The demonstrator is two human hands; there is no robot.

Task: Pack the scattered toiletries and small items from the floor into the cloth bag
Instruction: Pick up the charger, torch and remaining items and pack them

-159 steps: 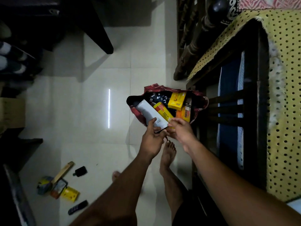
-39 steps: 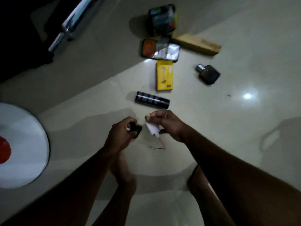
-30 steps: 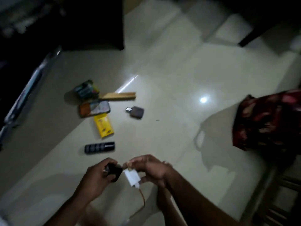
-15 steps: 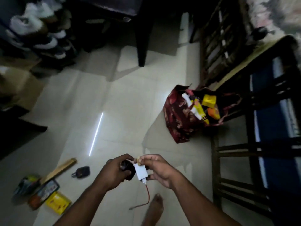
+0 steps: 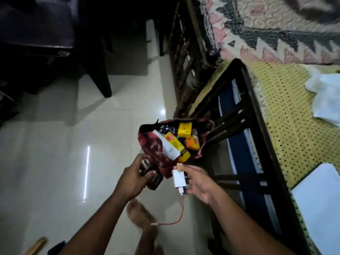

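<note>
Since half a second ago: both hands are closing on the bag (image 5: 156, 150), which now is sitting just past the fingertips instead of well ahead of them.
Left hand (image 5: 133, 178): fingers are curling round a dark bottle (image 5: 152, 178) with a shiny cap, gripping it from the side — the cap is poking out above the thumb, the body below the fingers.
Right hand (image 5: 197, 179): thumb and fingers are pinching a white charger (image 5: 178, 179) by its edges, flat face up, so it is staying clear of the palm and ready to drop.
Cable (image 5: 177, 214): it is hanging from the charger's lower end, below the fingers, trailing loose toward a bare foot (image 5: 141, 219) — likely to snag or drag unless it is gathered in.
Bag: it is slumping open against a dark wooden frame (image 5: 237, 115), mouth tilting toward the fingers; a white tube (image 5: 168, 146) and yellow boxes (image 5: 184, 130) are already crowding the opening.
Step in hand: judging by the pose, both items are being carried to the mouth for dropping in.
Still on the floor: a wooden stick (image 5: 35, 247) and a dark item are showing at the bottom edge, well behind the hands.
</note>
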